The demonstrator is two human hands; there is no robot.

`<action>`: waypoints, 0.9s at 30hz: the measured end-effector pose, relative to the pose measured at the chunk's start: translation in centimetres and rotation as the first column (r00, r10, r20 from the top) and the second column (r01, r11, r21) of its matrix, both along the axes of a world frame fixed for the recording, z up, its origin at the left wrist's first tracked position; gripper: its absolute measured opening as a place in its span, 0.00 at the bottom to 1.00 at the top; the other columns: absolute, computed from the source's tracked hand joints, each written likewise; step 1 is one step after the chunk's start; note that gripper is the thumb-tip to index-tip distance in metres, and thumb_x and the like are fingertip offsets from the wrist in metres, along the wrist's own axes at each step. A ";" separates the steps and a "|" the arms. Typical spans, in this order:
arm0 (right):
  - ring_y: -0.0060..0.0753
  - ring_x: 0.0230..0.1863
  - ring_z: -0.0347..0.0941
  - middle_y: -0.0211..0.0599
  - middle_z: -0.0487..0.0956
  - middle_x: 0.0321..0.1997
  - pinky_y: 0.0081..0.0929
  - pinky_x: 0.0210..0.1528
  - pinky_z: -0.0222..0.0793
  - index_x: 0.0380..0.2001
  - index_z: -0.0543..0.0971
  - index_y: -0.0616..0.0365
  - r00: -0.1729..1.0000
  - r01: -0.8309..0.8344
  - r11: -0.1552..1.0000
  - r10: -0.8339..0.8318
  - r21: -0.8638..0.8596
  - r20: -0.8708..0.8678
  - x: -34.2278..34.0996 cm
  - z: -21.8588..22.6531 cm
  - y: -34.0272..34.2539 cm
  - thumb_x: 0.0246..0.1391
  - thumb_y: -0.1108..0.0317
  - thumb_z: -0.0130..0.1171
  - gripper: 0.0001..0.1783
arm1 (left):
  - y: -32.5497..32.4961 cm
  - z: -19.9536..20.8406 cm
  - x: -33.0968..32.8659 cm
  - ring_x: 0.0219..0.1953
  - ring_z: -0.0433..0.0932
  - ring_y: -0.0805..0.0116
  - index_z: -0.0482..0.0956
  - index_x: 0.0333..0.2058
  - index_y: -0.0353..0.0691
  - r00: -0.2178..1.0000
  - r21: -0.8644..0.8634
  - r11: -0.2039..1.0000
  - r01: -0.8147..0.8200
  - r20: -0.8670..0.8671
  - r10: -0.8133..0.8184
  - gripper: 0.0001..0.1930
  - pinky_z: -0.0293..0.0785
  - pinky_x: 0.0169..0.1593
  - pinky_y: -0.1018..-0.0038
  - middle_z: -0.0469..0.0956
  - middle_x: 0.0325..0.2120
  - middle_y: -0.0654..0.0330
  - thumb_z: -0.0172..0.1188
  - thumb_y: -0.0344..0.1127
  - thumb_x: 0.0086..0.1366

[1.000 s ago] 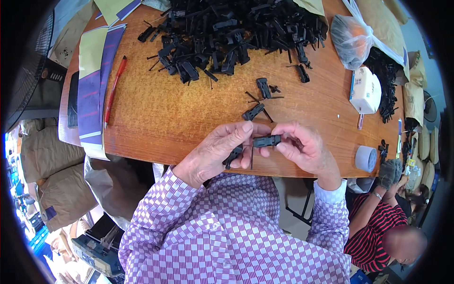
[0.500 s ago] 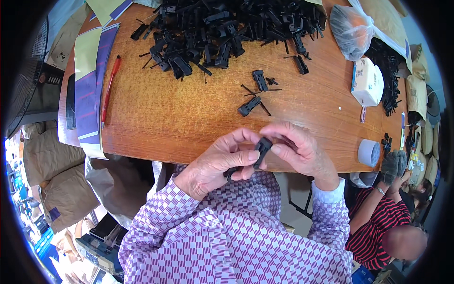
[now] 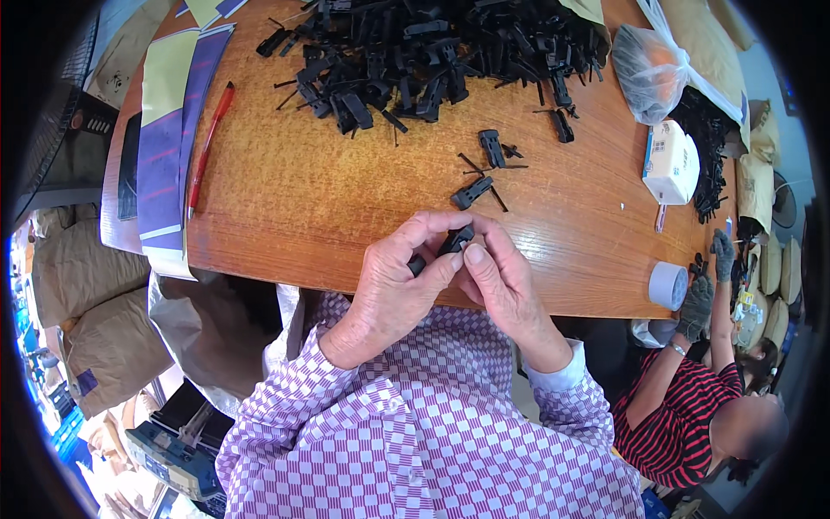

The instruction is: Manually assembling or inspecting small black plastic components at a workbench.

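Both hands meet just above the table's near edge. My left hand (image 3: 380, 285) is closed around a small black plastic part (image 3: 455, 240), holding it between thumb and fingers. Thumb and fingertips of my right hand (image 3: 510, 285) press on the same part from the other side. A second dark piece (image 3: 417, 264) shows inside my left hand, mostly covered by the fingers. Beyond my hands lie two loose black plastic parts, one tilted (image 3: 472, 192) and one more upright (image 3: 491, 149), with thin black pins beside them.
A large heap of black plastic parts (image 3: 424, 65) covers the far table. Left lie a red pen (image 3: 210, 151) and purple-yellow paper sheets (image 3: 164, 164). A tissue pack (image 3: 671, 164) and tape roll (image 3: 667, 285) stand right. A co-worker's gloved hand (image 3: 694, 307) works beyond.
My right hand has moved left and closed in against the black part, which is now more covered by fingers. The co-worker's gloved hands have separated, one reaching farther away.
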State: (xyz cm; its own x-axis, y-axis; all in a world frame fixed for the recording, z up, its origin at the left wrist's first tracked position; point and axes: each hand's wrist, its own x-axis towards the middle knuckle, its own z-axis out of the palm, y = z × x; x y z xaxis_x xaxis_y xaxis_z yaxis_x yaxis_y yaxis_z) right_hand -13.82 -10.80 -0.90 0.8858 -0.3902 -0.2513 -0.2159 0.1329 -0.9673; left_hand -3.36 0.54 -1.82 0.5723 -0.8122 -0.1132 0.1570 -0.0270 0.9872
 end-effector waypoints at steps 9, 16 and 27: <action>0.14 0.28 0.62 0.25 0.69 0.32 0.13 0.29 0.58 0.55 0.65 0.61 0.999 -0.010 0.999 0.009 -0.038 -0.046 0.8 -0.6 0.7 0.64 0.62 0.46 0.20 | 0.3 -0.1 0.0 0.27 0.72 0.76 0.77 0.45 0.38 0.917 -0.019 0.986 -0.167 0.364 0.163 0.18 0.70 0.31 0.78 0.74 0.28 0.62 0.59 0.18 0.54; 0.11 0.23 0.57 0.19 0.66 0.27 0.11 0.25 0.55 0.55 0.65 0.61 1.000 -0.015 0.967 0.016 -0.254 0.003 1.1 -2.1 0.4 0.65 0.64 0.46 0.19 | 0.3 -0.1 0.3 0.25 0.73 0.74 0.76 0.44 0.37 0.811 0.103 0.977 -0.186 0.578 0.094 0.18 0.70 0.30 0.79 0.74 0.28 0.60 0.59 0.17 0.53; 0.09 0.18 0.58 0.31 0.74 0.30 0.07 0.17 0.54 0.46 0.70 0.60 0.985 0.106 0.992 -0.114 0.068 0.128 -0.6 -1.4 -1.9 0.61 0.70 0.50 0.11 | -0.1 1.8 1.9 0.24 0.74 0.79 0.63 0.55 0.41 0.921 -0.013 0.997 -0.080 -0.384 0.069 0.17 0.60 0.22 0.89 0.78 0.34 0.54 0.49 0.33 0.68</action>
State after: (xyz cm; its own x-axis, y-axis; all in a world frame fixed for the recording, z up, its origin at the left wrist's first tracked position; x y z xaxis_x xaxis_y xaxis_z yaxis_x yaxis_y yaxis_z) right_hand -14.44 -12.71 -2.28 0.8654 -0.4743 -0.1617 -0.0683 0.2081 -0.9757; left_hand -1.43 0.44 -0.05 0.5489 -0.7746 -0.3141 0.5238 0.0260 0.8515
